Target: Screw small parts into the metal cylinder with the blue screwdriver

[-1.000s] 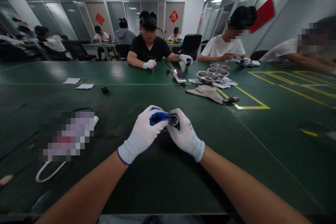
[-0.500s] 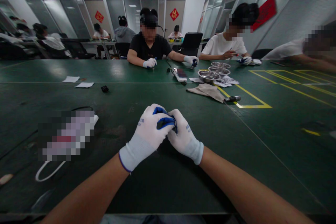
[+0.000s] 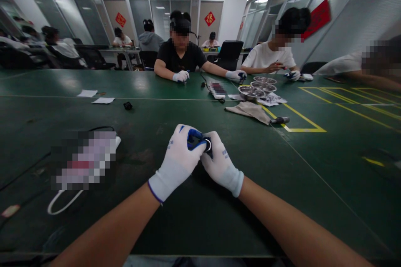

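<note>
Both hands wear white gloves with blue palms and meet above the green table [image 3: 188, 225]. Between their fingertips is a small dark round object with a shiny ring [image 3: 208, 145]; most of it is hidden by the gloves. My left hand [image 3: 183, 156] pinches it from the left, thumb and fingers curved round a gap. My right hand [image 3: 221, 162] closes on it from the right, with its fingers bent.
A pixelated device with a white loop [image 3: 65, 202] lies at the left. Farther back are a small black item [image 3: 128, 105], papers [image 3: 103, 100], a beige cloth [image 3: 249, 110], a dark-handled tool [image 3: 280, 120] and metal bowls [image 3: 251, 92]. People sit across the table.
The object between my fingers now shows a bright ring that was hidden before. The person opposite has moved a gloved hand slightly toward the bowls. The whole view has shifted a little.
</note>
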